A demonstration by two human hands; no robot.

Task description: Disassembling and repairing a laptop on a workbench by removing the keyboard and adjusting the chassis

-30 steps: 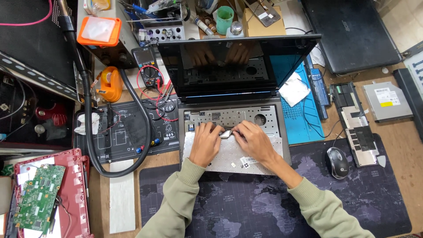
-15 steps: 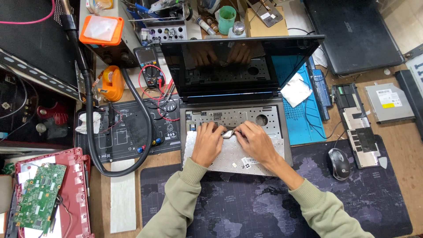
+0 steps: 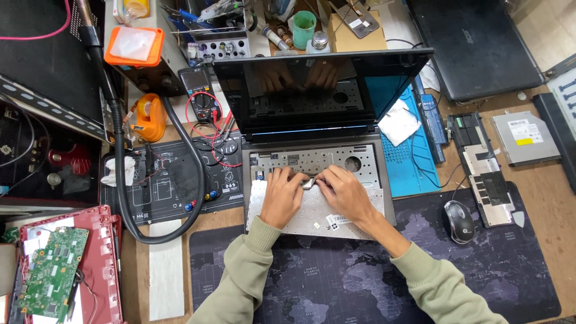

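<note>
Head view shows the left hand and right hand meeting over a flipped silver keyboard panel on the open laptop mid-bench, fingers of both pinched shut on its small ribbon connector, a black mouse toward the right edge.

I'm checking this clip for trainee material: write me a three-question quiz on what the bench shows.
1. True or false: the laptop lid is closed.
2. What lies right of the person's right hand on the dark mat? A) a mouse B) a cup C) a green board
3. Where do both hands' fingers meet?

Key
1. False; it stands open.
2. A, the mouse.
3. At a small silvery part over the loosened keyboard; the left hand is beside the right.
</note>
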